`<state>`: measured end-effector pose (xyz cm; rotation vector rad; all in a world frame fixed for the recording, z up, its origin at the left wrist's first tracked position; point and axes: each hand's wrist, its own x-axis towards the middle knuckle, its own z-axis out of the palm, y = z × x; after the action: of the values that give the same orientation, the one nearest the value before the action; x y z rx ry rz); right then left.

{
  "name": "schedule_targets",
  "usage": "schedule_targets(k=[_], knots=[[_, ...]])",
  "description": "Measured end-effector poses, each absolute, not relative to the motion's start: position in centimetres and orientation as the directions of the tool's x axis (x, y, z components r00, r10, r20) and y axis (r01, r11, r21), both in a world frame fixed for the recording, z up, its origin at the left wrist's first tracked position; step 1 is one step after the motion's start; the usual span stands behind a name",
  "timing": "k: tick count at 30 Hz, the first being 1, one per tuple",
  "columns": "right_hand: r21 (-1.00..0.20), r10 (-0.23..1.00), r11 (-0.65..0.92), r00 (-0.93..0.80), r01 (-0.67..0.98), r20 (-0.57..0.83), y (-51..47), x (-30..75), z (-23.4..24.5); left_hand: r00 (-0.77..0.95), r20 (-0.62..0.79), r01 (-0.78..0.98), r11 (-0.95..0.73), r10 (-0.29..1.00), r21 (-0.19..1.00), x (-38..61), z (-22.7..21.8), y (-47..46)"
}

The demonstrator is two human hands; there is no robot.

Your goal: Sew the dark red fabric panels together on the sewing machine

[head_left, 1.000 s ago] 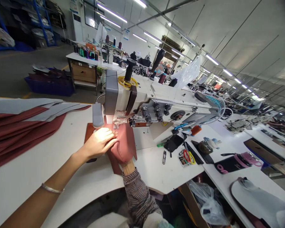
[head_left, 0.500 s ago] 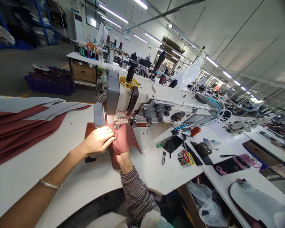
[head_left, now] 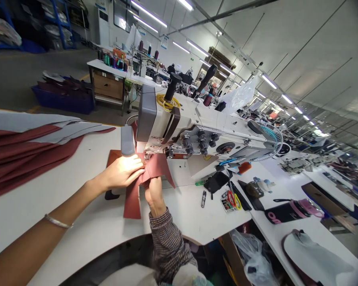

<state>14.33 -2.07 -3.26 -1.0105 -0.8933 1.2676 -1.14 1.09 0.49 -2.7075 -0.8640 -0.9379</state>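
Note:
A dark red leather piece [head_left: 158, 168] lies under the head of a white sewing machine [head_left: 193, 127], lit by the machine's lamp. My left hand [head_left: 122, 171] presses flat on the piece just left of the needle area, fingers together and stretched out. My right hand [head_left: 153, 193], in a checked sleeve, pinches the near edge of the same piece from below. A strip of the red material [head_left: 132, 202] hangs toward me between the two hands.
A stack of red and grey cut pieces [head_left: 26, 147] lies on the white table [head_left: 77, 222] at the left. Snips [head_left: 203, 198], scissors [head_left: 233, 198], a black pouch [head_left: 216, 181] and a pink-lidded bottle [head_left: 295, 209] sit to the right. Other workbenches stand behind.
My right hand has come out from under the folded piece and now grips its near edge. The piece has unfolded, and a strip now hangs toward me. The left hand stayed in place.

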Motion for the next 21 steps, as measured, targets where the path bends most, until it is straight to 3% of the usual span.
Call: schedule_targets(k=[4, 14, 21], knots=[[-0.804, 0.988, -0.096, 0.045, -0.587, -0.15, -2.1, 14.7, -3.4, 0.626, 0.625, 0.564, -0.824, 0.465, 0.048, -0.8, 0.4, 0.6], [-0.827, 0.997, -0.06, 0.001, -0.559, -0.073, -1.5, 15.6, -3.2, 0.41, 0.698, 0.731, -0.669, 0.587, 0.133, 1.4, -0.9, -1.9], [-0.821, 0.998, -0.058, -0.03, -0.568, -0.05, -1.4, 15.6, -3.4, 0.255, 0.764, 0.802, -0.571, 0.592, 0.175, 2.6, -1.8, -1.4]])
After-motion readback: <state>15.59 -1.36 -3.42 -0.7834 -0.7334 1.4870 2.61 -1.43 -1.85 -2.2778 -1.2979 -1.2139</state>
